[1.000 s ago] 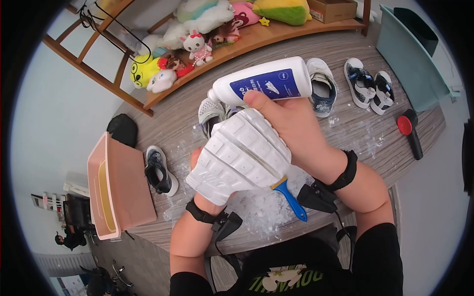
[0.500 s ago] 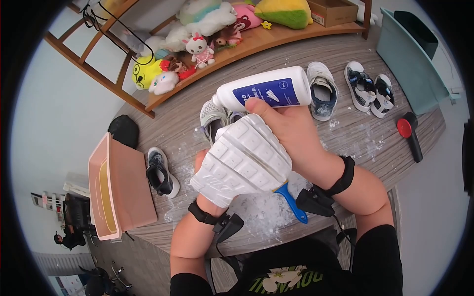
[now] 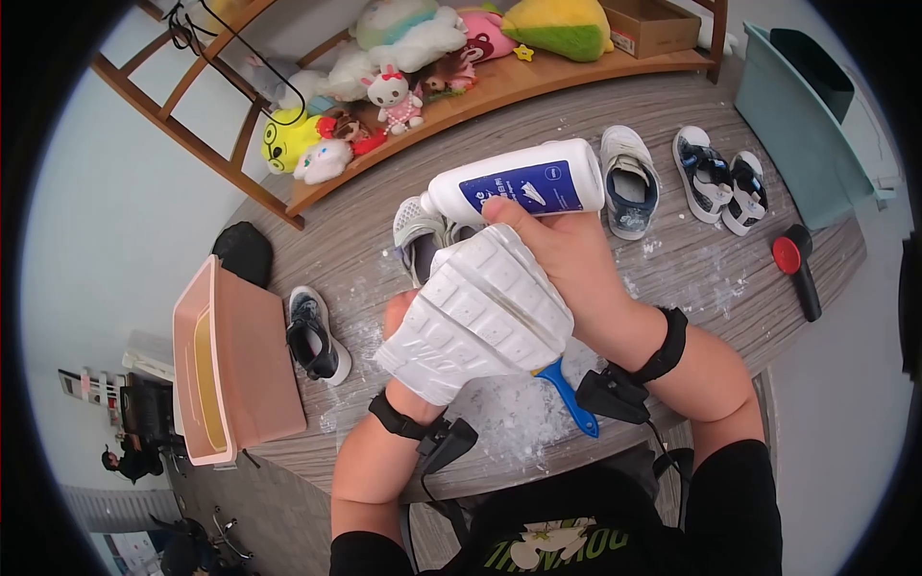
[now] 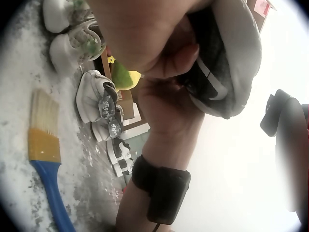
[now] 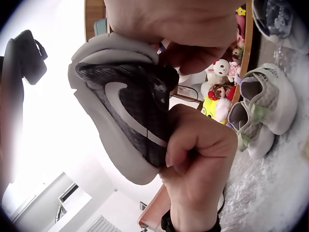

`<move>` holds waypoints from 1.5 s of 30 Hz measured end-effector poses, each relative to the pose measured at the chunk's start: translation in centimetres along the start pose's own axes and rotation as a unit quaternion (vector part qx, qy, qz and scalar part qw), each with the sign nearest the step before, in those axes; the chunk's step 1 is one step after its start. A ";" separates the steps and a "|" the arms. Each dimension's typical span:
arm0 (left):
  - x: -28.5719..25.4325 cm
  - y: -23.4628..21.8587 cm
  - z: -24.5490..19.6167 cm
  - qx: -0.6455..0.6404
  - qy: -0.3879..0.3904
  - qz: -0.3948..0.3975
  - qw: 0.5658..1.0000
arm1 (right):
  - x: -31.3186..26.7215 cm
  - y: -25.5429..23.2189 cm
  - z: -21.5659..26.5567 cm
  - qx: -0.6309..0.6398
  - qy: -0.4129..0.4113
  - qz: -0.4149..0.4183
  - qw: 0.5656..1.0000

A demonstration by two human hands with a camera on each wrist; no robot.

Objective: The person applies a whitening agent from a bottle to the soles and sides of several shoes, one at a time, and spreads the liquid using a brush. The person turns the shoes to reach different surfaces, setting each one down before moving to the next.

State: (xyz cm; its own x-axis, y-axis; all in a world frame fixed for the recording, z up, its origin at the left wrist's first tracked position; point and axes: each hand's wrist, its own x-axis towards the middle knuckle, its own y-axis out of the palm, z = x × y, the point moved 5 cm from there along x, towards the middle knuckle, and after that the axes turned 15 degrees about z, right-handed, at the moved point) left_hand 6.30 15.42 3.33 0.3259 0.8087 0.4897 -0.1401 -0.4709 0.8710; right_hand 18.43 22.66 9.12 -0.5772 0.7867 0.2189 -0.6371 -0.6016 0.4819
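Observation:
A dark sneaker with a white swoosh (image 5: 125,106) is held up over the table, its white ridged sole (image 3: 480,312) facing the head camera. My left hand (image 5: 198,150) grips it by the collar; in the head view the sole hides most of that hand. My right hand (image 3: 576,254) holds a white bottle with a blue label (image 3: 528,184), thumb across the label. The bottle lies sideways just above the sole, its narrow end pointing left. Under the sneaker, a blue-handled paintbrush (image 3: 573,405) rests on the white-smeared tabletop.
Another dark sneaker (image 3: 315,336) stands beside a pink bin (image 3: 254,374) on the left. Lighter shoes (image 3: 419,230) sit behind my hands, with sandals (image 3: 701,178) farther right. A red-and-black tool (image 3: 799,269), a teal bin (image 3: 797,134) and a toy shelf (image 3: 461,91) border the table.
The bottle has come down slightly in the head view, the sneaker moving a little with it. The whole head view has shifted slightly. Both hands keep their hold.

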 end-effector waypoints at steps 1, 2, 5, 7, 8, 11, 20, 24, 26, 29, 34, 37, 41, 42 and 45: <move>0.1 0.1 0.0 -0.005 -0.001 -0.006 1.000 | 0.0 0.0 0.0 0.000 -0.005 0.000 1.000; 0.1 0.2 0.1 -0.011 -0.002 -0.011 1.000 | 0.1 0.0 0.0 0.000 -0.011 0.000 1.000; 0.2 0.2 0.0 -0.022 -0.003 -0.038 0.999 | 0.0 -0.1 -0.1 -0.019 0.005 -0.010 1.000; 0.1 0.0 -0.2 -0.001 -0.003 -0.047 0.999 | 0.2 -0.2 0.1 -0.030 -0.006 -0.010 0.999; 0.2 0.0 -0.2 -0.005 -0.002 -0.052 0.999 | 0.2 -0.3 0.2 -0.036 -0.011 -0.011 0.999; 0.0 0.1 -0.5 0.015 0.004 -0.078 0.997 | 0.2 -0.5 1.0 -0.069 -0.017 -0.008 0.997; -0.7 0.1 -3.5 0.250 0.036 -0.178 0.951 | 0.9 -3.5 5.6 -0.204 -0.188 -0.094 0.956; -0.1 2.2 -3.6 0.376 0.058 -0.203 0.902 | -0.6 -2.5 8.2 -0.218 -0.308 -0.101 0.921; -0.3 2.8 -4.2 0.426 0.081 -0.218 0.874 | -1.8 -1.7 8.4 -0.207 -0.303 -0.085 0.927; -1.1 3.3 -5.5 0.516 0.107 -0.224 0.820 | -3.2 0.2 7.8 -0.239 -0.300 -0.026 0.923; -0.6 5.1 -5.5 0.587 0.132 -0.192 0.775 | -3.2 3.0 7.6 -0.541 -0.350 0.102 0.758; 0.1 6.1 -5.1 0.586 0.199 -0.234 0.750 | -3.6 4.6 6.8 -0.541 -0.351 0.149 0.750; -0.9 6.6 -6.4 0.754 0.179 -0.210 0.596 | -4.6 5.8 6.9 -0.562 -0.349 0.198 0.723; -0.8 7.4 -6.2 0.805 0.164 -0.203 0.532 | -4.5 5.7 7.0 -0.569 -0.346 0.187 0.722; -0.3 9.1 -5.6 0.901 0.168 -0.146 0.373 | -4.4 4.9 7.2 -0.605 -0.312 0.143 0.719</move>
State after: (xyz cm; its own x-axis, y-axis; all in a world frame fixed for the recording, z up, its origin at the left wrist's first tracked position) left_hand -0.29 12.85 11.32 -0.0964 0.7743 0.6254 0.8095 0.4266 -0.4034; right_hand 21.53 17.22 16.67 -0.6718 0.2886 0.6822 -0.7339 -0.1342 -0.6659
